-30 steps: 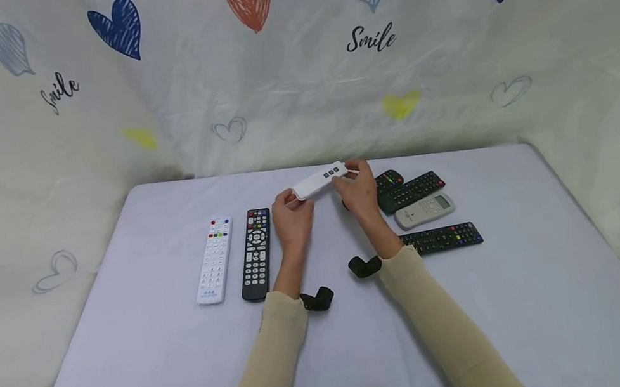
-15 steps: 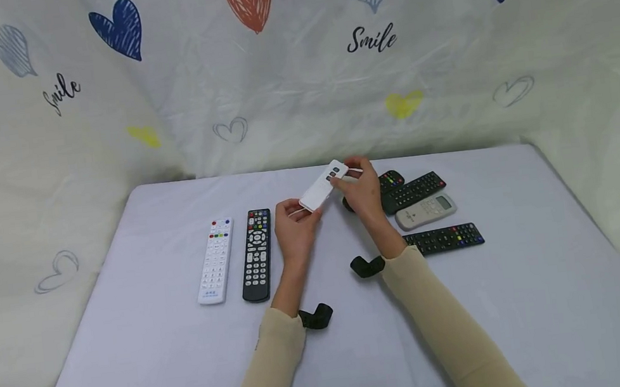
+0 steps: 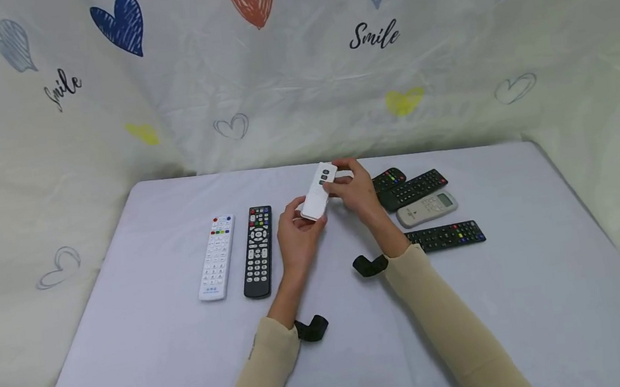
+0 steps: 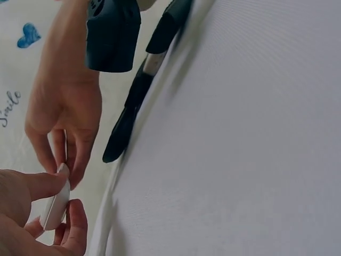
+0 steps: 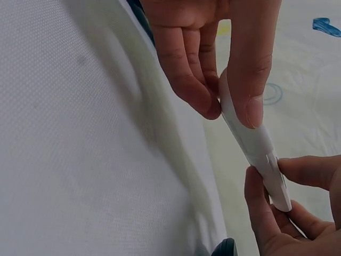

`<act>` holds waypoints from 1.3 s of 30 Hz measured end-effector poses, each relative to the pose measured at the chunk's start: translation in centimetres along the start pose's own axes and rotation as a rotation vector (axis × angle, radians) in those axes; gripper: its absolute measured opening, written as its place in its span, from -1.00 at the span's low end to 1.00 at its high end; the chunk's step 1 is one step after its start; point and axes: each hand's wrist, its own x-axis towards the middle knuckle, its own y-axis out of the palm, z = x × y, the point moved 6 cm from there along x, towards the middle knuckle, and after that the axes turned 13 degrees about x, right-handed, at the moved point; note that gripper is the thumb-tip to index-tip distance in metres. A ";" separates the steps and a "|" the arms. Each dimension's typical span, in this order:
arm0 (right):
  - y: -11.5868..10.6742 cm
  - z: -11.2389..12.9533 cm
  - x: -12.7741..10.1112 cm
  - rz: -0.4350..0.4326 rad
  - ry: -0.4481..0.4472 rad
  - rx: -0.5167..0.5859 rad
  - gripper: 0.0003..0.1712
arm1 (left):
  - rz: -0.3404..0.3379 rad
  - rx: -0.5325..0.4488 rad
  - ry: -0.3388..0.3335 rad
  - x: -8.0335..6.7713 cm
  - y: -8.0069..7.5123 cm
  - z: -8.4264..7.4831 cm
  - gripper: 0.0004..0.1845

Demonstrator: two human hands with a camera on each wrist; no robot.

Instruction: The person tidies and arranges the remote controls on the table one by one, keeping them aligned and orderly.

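A slim white remote control [image 3: 317, 196] with a few grey buttons is held above the far part of the table, tilted, buttons up. My left hand [image 3: 299, 236] pinches its lower end. At the button end, my right hand [image 3: 358, 193] grips it, the thumb lying over the face near the buttons. In the left wrist view the remote [image 4: 55, 208] shows edge-on between the left hand [image 4: 18, 210] and the right hand [image 4: 66, 106]. The right wrist view has the left hand [image 5: 213, 32] above and the right hand [image 5: 314, 208] below, both on the remote [image 5: 250, 138].
On the left of the white table [image 3: 192, 373] lie a white remote [image 3: 216, 258] and a black remote [image 3: 258, 253]. To the right are a black remote [image 3: 415, 188], another partly hidden [image 3: 391, 178], a grey remote with a small screen [image 3: 426, 208] and a long black one [image 3: 452, 234].
The white remote in my hands has swung from lying nearly crosswise to pointing steeply away. My left hand has moved nearer and slightly right; my right hand has shifted a little left.
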 end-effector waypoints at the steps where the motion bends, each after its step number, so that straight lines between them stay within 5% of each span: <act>1: 0.0 0.0 -0.1 0.008 0.003 -0.003 -0.36 | 0.005 0.007 0.003 -0.1 0.0 0.0 -0.32; 19: 1.0 -0.8 -1.0 0.126 0.103 -0.070 -0.38 | 0.058 0.123 0.033 -2.3 -1.1 0.3 -0.23; 39: 1.5 -1.4 -1.9 0.171 0.104 -0.129 -0.37 | 0.052 0.196 0.081 -3.6 -1.8 0.3 -0.23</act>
